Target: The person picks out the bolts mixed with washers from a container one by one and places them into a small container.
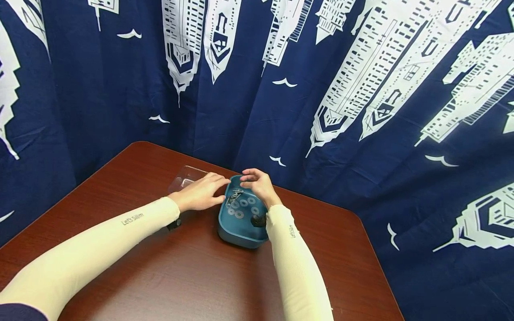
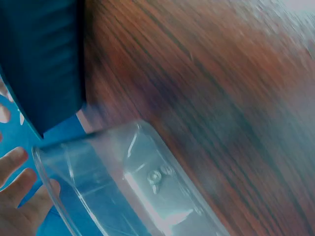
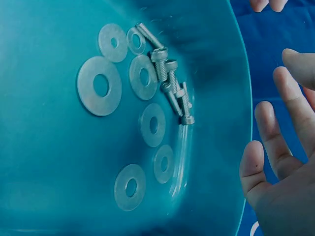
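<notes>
A blue tray holds several flat washers and a small heap of socket-head bolts by one wall. My left hand is at the tray's left side, fingers extended toward its rim; I see nothing held in it. Beside that hand a clear plastic container stands on the table, with a small round detail inside it that I cannot identify. My right hand hovers at the tray's far end, fingers loosely bent and apart. Nothing shows in its grasp.
The brown tabletop carries the tray and the container near its far edge. Behind it hangs a dark blue curtain printed with white buildings. A dark wrist camera sits under the left wrist.
</notes>
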The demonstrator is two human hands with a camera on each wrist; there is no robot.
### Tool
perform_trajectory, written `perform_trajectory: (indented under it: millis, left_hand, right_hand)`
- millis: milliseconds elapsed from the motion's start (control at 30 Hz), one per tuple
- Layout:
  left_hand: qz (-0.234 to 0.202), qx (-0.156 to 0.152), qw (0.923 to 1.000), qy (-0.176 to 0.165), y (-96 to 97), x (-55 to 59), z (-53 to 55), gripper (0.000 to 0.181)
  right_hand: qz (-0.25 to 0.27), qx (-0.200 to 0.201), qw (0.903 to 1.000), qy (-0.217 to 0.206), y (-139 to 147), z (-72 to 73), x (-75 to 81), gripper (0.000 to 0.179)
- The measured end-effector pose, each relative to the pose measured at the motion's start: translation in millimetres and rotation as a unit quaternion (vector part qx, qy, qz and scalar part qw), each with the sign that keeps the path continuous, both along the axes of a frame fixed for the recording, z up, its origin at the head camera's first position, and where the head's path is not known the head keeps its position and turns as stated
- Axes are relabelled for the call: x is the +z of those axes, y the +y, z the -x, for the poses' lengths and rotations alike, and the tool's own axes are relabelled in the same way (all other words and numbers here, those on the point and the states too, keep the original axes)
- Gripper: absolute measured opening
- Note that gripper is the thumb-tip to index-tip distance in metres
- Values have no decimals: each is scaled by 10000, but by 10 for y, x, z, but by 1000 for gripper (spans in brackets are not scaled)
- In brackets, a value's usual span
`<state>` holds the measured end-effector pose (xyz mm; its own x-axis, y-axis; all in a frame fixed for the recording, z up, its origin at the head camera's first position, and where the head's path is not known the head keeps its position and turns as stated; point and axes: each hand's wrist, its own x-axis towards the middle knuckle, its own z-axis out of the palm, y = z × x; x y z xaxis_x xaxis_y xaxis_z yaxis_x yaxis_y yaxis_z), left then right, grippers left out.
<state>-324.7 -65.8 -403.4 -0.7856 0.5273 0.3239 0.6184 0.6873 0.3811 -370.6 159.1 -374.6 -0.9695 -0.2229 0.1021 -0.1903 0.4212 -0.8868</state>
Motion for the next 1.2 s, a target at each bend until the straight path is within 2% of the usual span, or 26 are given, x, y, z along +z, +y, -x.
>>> perform_trajectory:
  millis: [467,633,967,1200]
  left_hand:
    - [58,-150,9994,-322,153,-52,11,60]
    - [94,-167,9993,-328,190,-76,15,60]
    - [124,-186,9994,-260,185,-81,-19,60]
    - [148,-179,9995,-205,202,-91,-23,59]
  right_hand:
    - [116,-48,9998,-180,83,11,-132,43]
    - [152,-75,9994,-308,96,-6,-168,44]
    - [132,-159,9993,-303,110,15,-282,44]
    - [-174,-131,9989,-408,80,22,-353,42]
